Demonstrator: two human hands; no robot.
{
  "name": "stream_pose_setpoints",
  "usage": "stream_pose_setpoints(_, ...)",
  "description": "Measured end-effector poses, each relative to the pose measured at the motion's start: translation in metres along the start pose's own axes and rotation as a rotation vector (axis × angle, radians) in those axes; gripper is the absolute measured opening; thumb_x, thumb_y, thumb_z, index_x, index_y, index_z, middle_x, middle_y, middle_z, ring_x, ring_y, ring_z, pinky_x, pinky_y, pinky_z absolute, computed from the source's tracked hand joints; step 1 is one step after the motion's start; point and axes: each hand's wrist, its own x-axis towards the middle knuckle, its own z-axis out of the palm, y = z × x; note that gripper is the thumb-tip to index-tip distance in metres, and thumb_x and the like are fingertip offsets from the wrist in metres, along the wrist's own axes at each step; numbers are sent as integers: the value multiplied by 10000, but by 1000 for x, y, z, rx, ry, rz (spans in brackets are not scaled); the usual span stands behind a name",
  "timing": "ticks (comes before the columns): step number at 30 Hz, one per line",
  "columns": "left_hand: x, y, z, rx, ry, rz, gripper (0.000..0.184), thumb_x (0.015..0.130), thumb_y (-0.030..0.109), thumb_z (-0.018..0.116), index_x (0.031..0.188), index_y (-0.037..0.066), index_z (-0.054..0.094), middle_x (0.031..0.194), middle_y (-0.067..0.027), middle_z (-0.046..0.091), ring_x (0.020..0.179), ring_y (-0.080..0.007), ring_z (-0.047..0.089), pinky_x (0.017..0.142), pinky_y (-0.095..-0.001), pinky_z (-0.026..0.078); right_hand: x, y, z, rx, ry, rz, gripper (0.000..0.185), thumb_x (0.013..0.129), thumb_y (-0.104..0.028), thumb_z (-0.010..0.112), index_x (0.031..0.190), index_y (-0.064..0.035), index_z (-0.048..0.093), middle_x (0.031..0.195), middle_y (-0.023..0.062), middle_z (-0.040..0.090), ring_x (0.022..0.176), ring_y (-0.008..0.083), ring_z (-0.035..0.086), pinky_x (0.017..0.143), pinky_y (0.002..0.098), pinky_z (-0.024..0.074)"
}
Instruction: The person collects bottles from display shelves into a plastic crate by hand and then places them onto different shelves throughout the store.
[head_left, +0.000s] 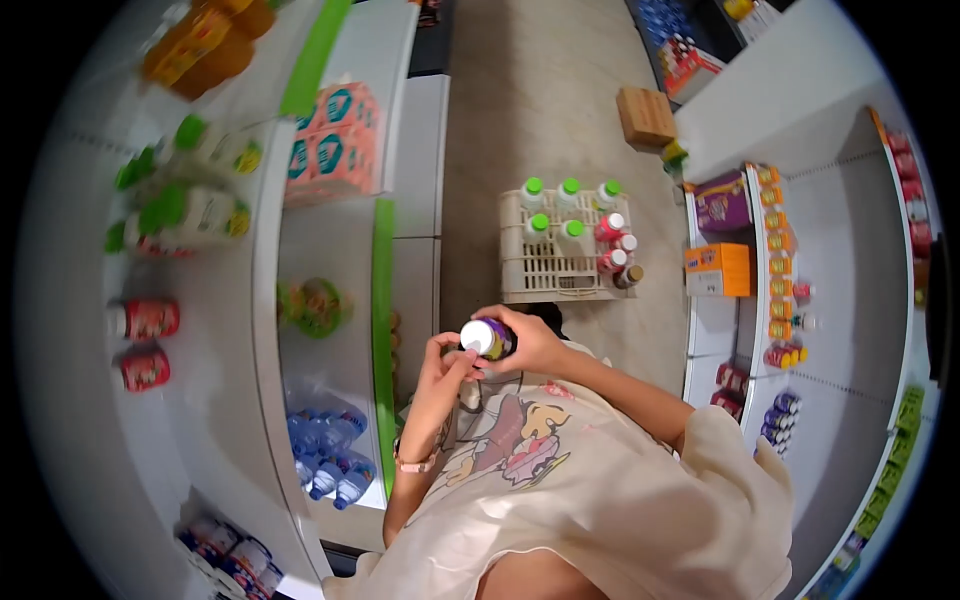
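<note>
The right hand partly hides the purple-labelled bottle; beyond its fingers, the crate obscures 5 green-capped bottles' bases.

Bottles stand in a crate on the floor, past the held bottle (shelves stand left and right).

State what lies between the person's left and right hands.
In the head view, a white-capped bottle lies between the left hand and the right hand.
</note>
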Motion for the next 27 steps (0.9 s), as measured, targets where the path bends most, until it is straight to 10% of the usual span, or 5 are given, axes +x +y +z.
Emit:
stream_pose_setpoints(5, 64, -17, 42, 113, -83, -276, 366, 915, 245, 524, 1227, 96, 403, 919, -108, 651, 796, -104, 619, 549, -170, 398, -20, 66, -39, -152, 0, 48, 630, 574, -166, 759, 1145, -99, 501, 1013, 131, 607, 935, 314, 588, 801, 380, 477)
stream_pose_setpoints(12, 174, -55, 100, 27, -187, -499, 331, 906, 254, 485, 1218, 153, 439, 932, -4, 619, 814, -81, 572, 660, -193, 409, -22, 173, -86, -87, 256, 147, 557, 633, -117, 717, 1147, -75, 507, 1041, 144, 596, 985, 327, 567, 844, 377, 460)
stream_pose_setpoints(27, 330, -195, 154, 399, -184, -530, 302, 856, 204, 545, 1155, 216, 507, 830, 9, 566, 674, -70, 508, 572, -217, 405, -52, 322, -140, 427, 216, 570, 540, 775, 15, 575, 1291, -34, 422, 1214, 102, 534, 1028, 191, 561, 878, 300, 462)
